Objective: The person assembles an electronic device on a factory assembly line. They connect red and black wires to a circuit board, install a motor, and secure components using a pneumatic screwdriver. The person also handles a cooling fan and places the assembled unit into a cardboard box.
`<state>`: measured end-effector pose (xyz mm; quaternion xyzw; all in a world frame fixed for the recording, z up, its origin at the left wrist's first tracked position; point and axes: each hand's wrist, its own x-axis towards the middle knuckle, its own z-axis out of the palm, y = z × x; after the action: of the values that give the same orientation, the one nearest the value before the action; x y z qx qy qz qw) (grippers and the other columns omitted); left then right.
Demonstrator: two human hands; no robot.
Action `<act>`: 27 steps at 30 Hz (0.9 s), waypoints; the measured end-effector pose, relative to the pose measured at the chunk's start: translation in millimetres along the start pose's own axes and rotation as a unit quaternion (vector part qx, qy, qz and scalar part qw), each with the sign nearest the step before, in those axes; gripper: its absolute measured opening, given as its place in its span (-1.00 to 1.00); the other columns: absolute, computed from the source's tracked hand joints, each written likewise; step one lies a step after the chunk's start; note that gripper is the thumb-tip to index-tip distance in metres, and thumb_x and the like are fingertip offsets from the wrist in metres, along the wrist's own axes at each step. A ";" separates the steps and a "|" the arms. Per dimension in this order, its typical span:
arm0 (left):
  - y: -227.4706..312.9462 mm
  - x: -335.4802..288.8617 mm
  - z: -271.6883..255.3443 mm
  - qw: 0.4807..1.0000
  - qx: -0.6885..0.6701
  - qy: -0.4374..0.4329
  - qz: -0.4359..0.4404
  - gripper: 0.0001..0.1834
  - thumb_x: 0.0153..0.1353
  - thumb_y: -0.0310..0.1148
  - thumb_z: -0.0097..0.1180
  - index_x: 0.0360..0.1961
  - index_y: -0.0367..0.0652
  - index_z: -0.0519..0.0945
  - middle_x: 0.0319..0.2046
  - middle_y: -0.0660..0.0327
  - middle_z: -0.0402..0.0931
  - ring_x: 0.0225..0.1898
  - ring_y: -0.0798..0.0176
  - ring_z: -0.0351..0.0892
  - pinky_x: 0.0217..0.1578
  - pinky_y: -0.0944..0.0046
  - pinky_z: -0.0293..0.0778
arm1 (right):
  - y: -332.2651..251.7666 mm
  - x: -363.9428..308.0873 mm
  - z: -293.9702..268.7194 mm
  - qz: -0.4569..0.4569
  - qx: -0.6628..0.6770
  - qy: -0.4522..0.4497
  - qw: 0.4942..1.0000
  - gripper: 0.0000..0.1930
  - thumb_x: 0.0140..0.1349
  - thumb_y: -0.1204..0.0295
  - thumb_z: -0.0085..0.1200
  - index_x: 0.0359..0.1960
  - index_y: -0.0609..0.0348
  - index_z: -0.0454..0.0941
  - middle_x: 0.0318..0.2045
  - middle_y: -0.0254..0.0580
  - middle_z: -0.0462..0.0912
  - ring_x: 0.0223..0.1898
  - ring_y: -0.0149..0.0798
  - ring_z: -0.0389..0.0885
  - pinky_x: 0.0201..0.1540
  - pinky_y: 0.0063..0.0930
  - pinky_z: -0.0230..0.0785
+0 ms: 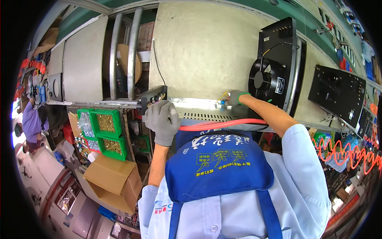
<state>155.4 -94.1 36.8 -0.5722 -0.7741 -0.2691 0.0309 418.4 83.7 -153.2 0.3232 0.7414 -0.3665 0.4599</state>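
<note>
A perforated silver metal chassis (199,113) lies along the bench's near edge, with a black end panel (152,96) bearing several connectors at its left. My left hand (162,121), in a grey glove, is closed beside that panel; anything inside its curled fingers is hidden. Farther right, my right hand (235,97), in a grey glove with a green cuff, reaches into the chassis. Its fingertips are pinched at a short yellow wire (223,95), next to a small blue part (223,102). A red air hose (223,124) passes in front of the chassis.
Right of the right hand stands a black panel (274,44) with a round fan (260,77). Another black panel (338,93) lies farther right. Green bins (106,122) of small metal parts and an open cardboard box (113,181) are at left. Metal rollers (133,51) interrupt the bench.
</note>
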 end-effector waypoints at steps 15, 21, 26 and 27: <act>1.9 -0.7 1.5 0.999 0.030 0.007 0.011 -0.88 0.11 -0.34 0.11 -0.44 -0.08 0.66 -0.34 0.25 0.65 -0.31 0.12 0.60 -0.27 0.13 0.43 | 11.9 87.2 42.1 0.020 0.052 0.182 0.982 -0.70 -0.09 0.23 0.33 -0.48 0.26 0.74 -0.53 0.05 0.73 -0.41 -0.03 0.76 -0.26 -0.21 0.63; 3.1 -0.6 2.8 0.999 0.032 0.024 0.030 -0.88 0.12 -0.35 0.11 -0.45 -0.08 0.66 -0.34 0.22 0.66 -0.31 0.08 0.61 -0.29 0.08 0.45 | -2.7 31.7 -27.1 -0.095 -0.121 0.139 0.978 -0.60 0.01 0.13 0.33 -0.33 0.27 0.74 -0.22 0.08 0.76 -0.15 0.04 0.75 -0.07 -0.15 0.58; 2.1 -10.5 4.1 0.997 0.042 0.045 0.038 -0.87 0.13 -0.35 0.11 -0.47 -0.08 0.66 -0.36 0.21 0.66 -0.33 0.06 0.62 -0.32 0.06 0.46 | -38.7 -119.6 -105.8 -0.107 0.036 0.248 0.962 -0.52 0.17 0.09 0.25 -0.06 0.24 0.64 -0.15 0.11 0.72 -0.07 0.09 0.70 0.04 -0.14 0.53; 0.6 -12.7 4.2 0.997 0.045 0.049 0.044 -0.87 0.13 -0.36 0.10 -0.49 -0.09 0.65 -0.39 0.21 0.64 -0.36 0.06 0.60 -0.34 0.05 0.44 | -34.8 -146.8 -108.7 -0.132 0.099 0.299 0.940 -0.51 0.20 0.07 0.20 -0.02 0.24 0.62 -0.17 0.11 0.72 -0.07 0.08 0.70 0.04 -0.12 0.52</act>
<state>161.3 -103.1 28.9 -0.5899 -0.7570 -0.2602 0.1064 395.6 136.0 23.8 0.3609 0.8408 -0.3817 0.1303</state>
